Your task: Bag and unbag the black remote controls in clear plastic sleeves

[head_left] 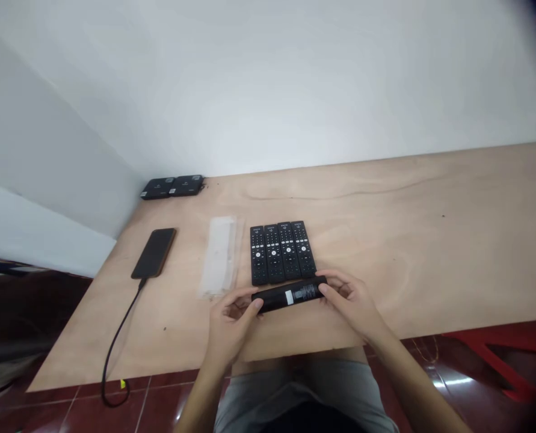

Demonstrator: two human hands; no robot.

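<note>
A black remote (289, 294) is held sideways between my two hands, its back with a white label and printed text facing up. My left hand (232, 319) pinches its left end, and my right hand (349, 299) grips the right end. Just beyond it, several black remotes (274, 254) lie side by side, button side up, their tops pointing toward the wall. To their left is a stack of clear plastic sleeves (220, 255) on the wooden table (407, 252).
A phone (154, 252) with a black cable (114, 340) running over the table's front edge lies at the left. Two flat black boxes (158, 188) (187, 185) sit at the back left corner by the wall. Red furniture (497, 355) shows below right.
</note>
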